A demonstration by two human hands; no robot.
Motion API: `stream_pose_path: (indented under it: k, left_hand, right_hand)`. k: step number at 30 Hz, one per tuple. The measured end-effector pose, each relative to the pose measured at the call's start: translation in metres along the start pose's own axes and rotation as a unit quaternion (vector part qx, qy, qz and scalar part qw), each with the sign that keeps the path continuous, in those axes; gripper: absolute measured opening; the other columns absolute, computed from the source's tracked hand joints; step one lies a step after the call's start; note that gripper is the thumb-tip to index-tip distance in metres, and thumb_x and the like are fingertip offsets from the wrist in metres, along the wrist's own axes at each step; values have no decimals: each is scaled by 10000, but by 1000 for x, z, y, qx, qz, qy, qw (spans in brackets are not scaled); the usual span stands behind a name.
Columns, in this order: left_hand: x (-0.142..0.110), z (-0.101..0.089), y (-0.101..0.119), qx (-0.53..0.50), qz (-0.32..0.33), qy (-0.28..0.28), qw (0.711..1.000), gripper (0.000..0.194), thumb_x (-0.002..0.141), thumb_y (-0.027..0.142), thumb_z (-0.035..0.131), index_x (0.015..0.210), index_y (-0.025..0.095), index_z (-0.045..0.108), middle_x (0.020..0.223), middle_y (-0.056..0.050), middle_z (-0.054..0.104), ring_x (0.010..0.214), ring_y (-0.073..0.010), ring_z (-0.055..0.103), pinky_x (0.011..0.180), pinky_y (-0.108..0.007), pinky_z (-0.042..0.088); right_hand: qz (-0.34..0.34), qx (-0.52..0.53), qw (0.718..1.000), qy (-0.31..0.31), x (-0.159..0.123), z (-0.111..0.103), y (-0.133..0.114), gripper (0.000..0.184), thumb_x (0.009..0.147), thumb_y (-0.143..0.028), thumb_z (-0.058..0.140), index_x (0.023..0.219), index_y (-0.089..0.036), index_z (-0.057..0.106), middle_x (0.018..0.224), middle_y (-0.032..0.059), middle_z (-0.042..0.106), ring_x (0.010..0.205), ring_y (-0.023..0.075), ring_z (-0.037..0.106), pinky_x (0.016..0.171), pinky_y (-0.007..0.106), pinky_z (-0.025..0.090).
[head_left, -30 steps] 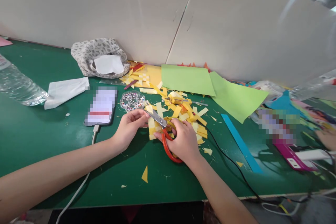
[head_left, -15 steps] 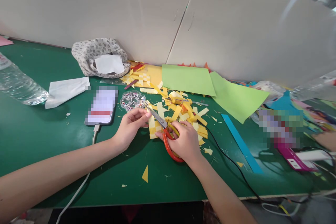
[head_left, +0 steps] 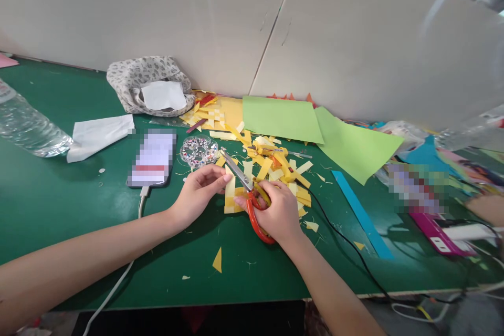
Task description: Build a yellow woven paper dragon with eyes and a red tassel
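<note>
Thumb and fingers of my left hand (head_left: pixel 202 189) are closed in a pinch on a pale yellow paper strip (head_left: pixel 230 189). The strip runs down to a woven yellow paper piece (head_left: pixel 232 206) just above the table. My right hand (head_left: pixel 280 212) grips scissors (head_left: pixel 239 172) with red and yellow handles. Their blades point up and left, over the strip and past my left fingertips; I cannot tell how far apart they are. Right-hand fingertips also touch the woven piece. Cut yellow strips (head_left: pixel 264 168) lie heaped behind both hands.
A yellow glue gun (head_left: pixel 287 165) lies among the scraps, with a black cord (head_left: pixel 338 233). Left are a clear sequin box (head_left: pixel 199 151), a plugged-in phone (head_left: pixel 153 160), a tissue (head_left: pixel 102 134) and a bottle (head_left: pixel 29 123). Green sheets (head_left: pixel 281 118) and a blue strip (head_left: pixel 362 215) lie right.
The scissor tips have moved up and slightly right, away from my left thumb. My left fingertips and the woven piece have shifted slightly down. Both hands keep their holds.
</note>
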State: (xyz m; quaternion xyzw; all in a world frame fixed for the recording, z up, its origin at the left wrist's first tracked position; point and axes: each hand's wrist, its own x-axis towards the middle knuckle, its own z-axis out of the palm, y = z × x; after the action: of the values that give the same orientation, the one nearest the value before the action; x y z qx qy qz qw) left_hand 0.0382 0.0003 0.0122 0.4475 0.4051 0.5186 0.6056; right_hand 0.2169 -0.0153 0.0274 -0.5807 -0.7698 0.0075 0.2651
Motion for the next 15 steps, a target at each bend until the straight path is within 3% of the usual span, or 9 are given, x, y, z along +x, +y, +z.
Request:
stream_pose_path:
  k: [6, 15]
  left_hand:
    - [3, -2, -3, -25, 0, 11, 1000, 145, 754, 310, 667, 771, 173, 621, 771, 15, 620, 707, -96, 585, 627, -199, 511]
    - [2, -3, -4, -13, -5, 7, 1000, 118, 753, 275, 645, 815, 177, 623, 796, 9, 644, 707, -103, 599, 630, -208, 508]
  right_hand:
    - [-15, -39, 999, -28, 1, 2, 5, 474, 690, -594, 581, 884, -165, 529, 708, 37, 593, 680, 203, 561, 698, 344, 393]
    - [-16, -44, 997, -54, 1, 5, 4, 472, 711, -607, 554, 870, -163, 524, 742, 52, 613, 678, 203, 575, 783, 384, 383]
